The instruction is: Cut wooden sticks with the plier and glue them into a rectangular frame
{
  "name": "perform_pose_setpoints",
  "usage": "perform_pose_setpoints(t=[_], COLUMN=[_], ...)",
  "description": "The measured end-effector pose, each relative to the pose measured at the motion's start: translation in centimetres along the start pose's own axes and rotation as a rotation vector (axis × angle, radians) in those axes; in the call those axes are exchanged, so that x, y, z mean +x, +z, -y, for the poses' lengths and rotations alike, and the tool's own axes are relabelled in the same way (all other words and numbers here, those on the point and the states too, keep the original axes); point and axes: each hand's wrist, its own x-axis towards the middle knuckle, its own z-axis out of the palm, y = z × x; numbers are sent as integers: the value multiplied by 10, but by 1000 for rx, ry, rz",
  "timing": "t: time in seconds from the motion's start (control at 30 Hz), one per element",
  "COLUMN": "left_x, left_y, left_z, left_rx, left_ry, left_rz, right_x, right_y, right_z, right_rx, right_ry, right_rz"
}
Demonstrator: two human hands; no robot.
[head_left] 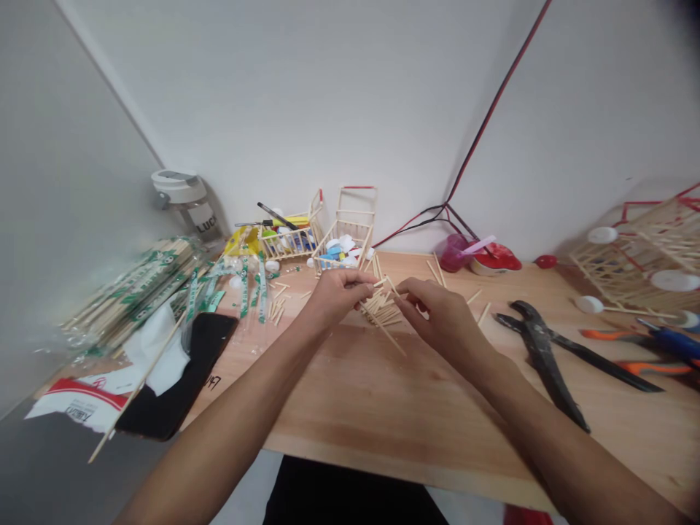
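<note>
Over the middle of the table, my left hand (340, 297) is closed in a pinch on a short wooden stick (380, 282). Close beside it, my right hand (432, 305) pinches another wooden stick (391, 284), its end near the first one. Whether the two sticks touch I cannot tell. Below and between both hands lies a pile of cut wooden sticks (387, 315). Behind them stand two small carts built of sticks: one cart (350, 232) holds bottle caps, the other cart (289, 244) holds caps, a pen and a yellow-handled tool.
Packaged chopsticks (136, 284), a black phone (180, 372) and a lidded bottle (189, 204) are on the left. To the right lie large black-handled pliers (541, 350), a red-topped tub (495, 259), a pink cup (453, 254) and a bigger stick cart (645, 248).
</note>
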Motion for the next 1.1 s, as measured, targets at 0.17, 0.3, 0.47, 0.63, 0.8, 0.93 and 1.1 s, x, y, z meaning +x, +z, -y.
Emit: perform_pose_setpoints(t=[0.17,0.3,0.47,0.63,0.8,0.93,1.1], left_x=[0,-1,-2,-1,-2,-1,0], left_y=[0,1,1,1,2,1,1], left_z=[-1,-1,-2,-4,-4,-3,0], left_rx=[-9,-8,-23,-19,-44,-49,-43], left_ry=[-8,-14,-30,-37,-29,-39,-41], left_rz=[3,0,-17,-25,-15,-18,-19], right_x=[0,0,0,0,0,0,0], right_y=[0,0,0,0,1,0,-1], right_z=[0,0,-1,-1,-2,-1,1], right_rx=[8,7,-4,-13,-13,-18,-30], right_ry=[4,0,-6,-3,-1,3,7], right_rz=[6,4,-3,-7,4,11,7])
